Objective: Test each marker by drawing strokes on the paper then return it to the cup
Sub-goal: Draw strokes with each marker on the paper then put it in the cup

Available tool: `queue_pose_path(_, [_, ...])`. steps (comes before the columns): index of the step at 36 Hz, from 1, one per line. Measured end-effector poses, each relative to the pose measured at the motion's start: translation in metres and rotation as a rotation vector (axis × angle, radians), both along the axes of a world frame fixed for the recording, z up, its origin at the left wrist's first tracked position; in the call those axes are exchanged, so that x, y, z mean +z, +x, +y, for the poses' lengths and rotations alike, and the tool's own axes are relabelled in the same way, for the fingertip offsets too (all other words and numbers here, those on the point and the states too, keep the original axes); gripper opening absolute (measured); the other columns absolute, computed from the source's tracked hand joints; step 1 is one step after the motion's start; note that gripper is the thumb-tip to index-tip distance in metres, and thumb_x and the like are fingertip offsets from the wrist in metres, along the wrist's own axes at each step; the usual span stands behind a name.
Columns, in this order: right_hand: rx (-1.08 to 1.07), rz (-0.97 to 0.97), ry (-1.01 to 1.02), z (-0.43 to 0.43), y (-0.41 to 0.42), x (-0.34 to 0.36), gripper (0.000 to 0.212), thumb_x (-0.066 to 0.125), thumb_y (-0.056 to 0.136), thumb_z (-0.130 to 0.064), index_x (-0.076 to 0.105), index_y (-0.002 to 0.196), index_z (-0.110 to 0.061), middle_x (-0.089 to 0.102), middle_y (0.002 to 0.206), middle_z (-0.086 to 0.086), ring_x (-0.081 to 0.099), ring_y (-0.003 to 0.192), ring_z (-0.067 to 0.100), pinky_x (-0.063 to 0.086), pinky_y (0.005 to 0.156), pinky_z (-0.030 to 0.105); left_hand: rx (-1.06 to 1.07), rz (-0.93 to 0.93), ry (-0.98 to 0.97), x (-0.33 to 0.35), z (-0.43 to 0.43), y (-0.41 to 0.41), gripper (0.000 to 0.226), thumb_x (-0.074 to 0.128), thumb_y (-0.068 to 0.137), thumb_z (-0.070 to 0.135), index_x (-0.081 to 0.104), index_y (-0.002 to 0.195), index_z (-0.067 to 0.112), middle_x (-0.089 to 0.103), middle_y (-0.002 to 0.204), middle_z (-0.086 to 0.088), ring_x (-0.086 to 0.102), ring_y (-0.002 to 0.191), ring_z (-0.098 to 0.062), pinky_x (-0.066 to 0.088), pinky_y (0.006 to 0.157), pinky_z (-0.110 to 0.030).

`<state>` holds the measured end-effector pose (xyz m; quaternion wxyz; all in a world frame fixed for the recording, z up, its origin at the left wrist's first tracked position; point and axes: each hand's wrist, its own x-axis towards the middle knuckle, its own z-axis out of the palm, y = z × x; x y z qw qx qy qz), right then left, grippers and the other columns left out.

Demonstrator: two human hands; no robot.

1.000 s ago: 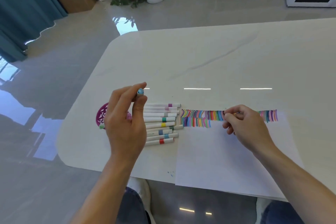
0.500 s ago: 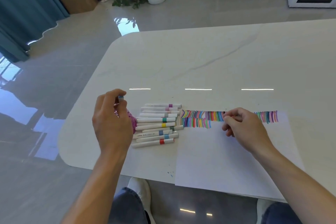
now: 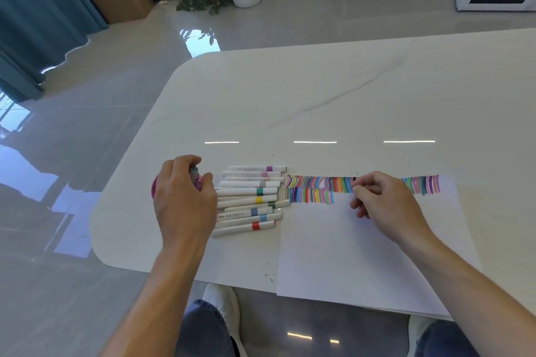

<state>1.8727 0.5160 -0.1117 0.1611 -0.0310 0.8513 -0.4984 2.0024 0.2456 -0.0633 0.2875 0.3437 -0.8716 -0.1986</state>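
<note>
Left hand: the left hand [image 3: 182, 200] is curled round a marker [image 3: 194, 170]. Only its light-blue end pokes out between the thumb and fingers.

Where the marker is: right on top of the pink cup [image 3: 153, 189], touching it or just above. I can't tell which.

The bit that matters: the cup sits straight below the left fingers, so the way in is down. The marker looks steeply upright, blue end up, though most of its barrel is hidden by the hand.

Nearer hand: the left one, easily. The right hand [image 3: 383, 203] is well apart, on the far side of the loose markers.

Right hand: fingers are bunched, thumb against forefinger, at the row of strokes [image 3: 313, 191] on the paper [image 3: 362, 255]. There's a tiny dark speck at the fingertips, but honestly I can't tell if it's holding anything.

Cup contents: no idea, the left hand covers the mouth. Only slivers of pink wall show.

Loose markers: ten or so capped ones [image 3: 249, 200] lie side by side on the table [image 3: 319, 101] between cup and paper, long axes running left-right.

My guess: this one's being dropped back in, and plenty are left to test.
</note>
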Motion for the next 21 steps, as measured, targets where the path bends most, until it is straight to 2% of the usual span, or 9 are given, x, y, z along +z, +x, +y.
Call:
queue_pose_path(4, [0.0,-0.003,-0.002,0.001,-0.001,0.0,0.011,0.06,0.097,-0.014,0.069,0.092,-0.02,0.075,0.068,-0.007,0.065,0.052,0.005,0.053,0.061,0.029,-0.087,0.046,-0.09,0.004,0.006,-0.002,0.037,0.075,0.087,0.012,0.061,0.121,0.018,0.061,0.12,-0.002,0.057,0.107,-0.017,0.049,0.085,-0.029])
queue_pose_path(8, [0.002,-0.004,0.001,0.001,-0.001,0.0,0.011,0.06,0.096,-0.015,0.068,0.092,-0.02,0.074,0.069,-0.01,0.065,0.052,0.004,0.053,0.061,0.03,-0.283,0.057,-0.229,0.003,0.017,-0.004,0.032,0.073,0.087,0.009,0.064,0.117,0.016,0.062,0.116,-0.001,0.056,0.108,-0.017,0.048,0.087,-0.029])
queue_pose_path(11, [-0.002,-0.003,0.005,0.001,-0.001,0.0,0.011,0.06,0.096,-0.015,0.068,0.092,-0.021,0.075,0.068,-0.009,0.066,0.052,0.004,0.051,0.06,0.028,-0.461,-0.067,-0.204,-0.001,0.028,-0.007,0.029,0.073,0.087,0.007,0.067,0.113,0.017,0.063,0.109,0.003,0.057,0.102,-0.015,0.047,0.084,-0.027])
queue_pose_path(14, [-0.005,-0.005,0.011,0.001,-0.001,0.0,0.011,0.06,0.096,-0.015,0.069,0.092,-0.021,0.075,0.067,-0.007,0.066,0.052,0.004,0.052,0.06,0.028,-0.576,-0.269,-0.085,-0.008,0.035,-0.008,0.021,0.073,0.088,0.014,0.069,0.106,0.024,0.06,0.101,0.012,0.056,0.096,-0.011,0.05,0.08,-0.03])
queue_pose_path(17, [-0.012,-0.016,0.008,0.002,-0.002,0.0,0.01,0.06,0.095,-0.015,0.069,0.093,-0.02,0.075,0.068,-0.004,0.066,0.052,0.004,0.053,0.061,0.029,-0.603,-0.433,-0.003,-0.014,0.037,-0.008,0.014,0.073,0.087,0.024,0.068,0.099,0.029,0.054,0.093,0.018,0.053,0.086,-0.008,0.052,0.075,-0.035])
queue_pose_path(21, [-0.013,-0.021,0.007,0.002,-0.002,0.0,0.011,0.06,0.095,-0.014,0.069,0.092,-0.02,0.075,0.067,-0.005,0.064,0.05,0.004,0.051,0.06,0.028,-0.619,-0.534,0.006,-0.018,0.036,-0.009,0.01,0.075,0.086,0.032,0.066,0.089,0.032,0.054,0.086,0.019,0.053,0.08,-0.007,0.052,0.069,-0.031])
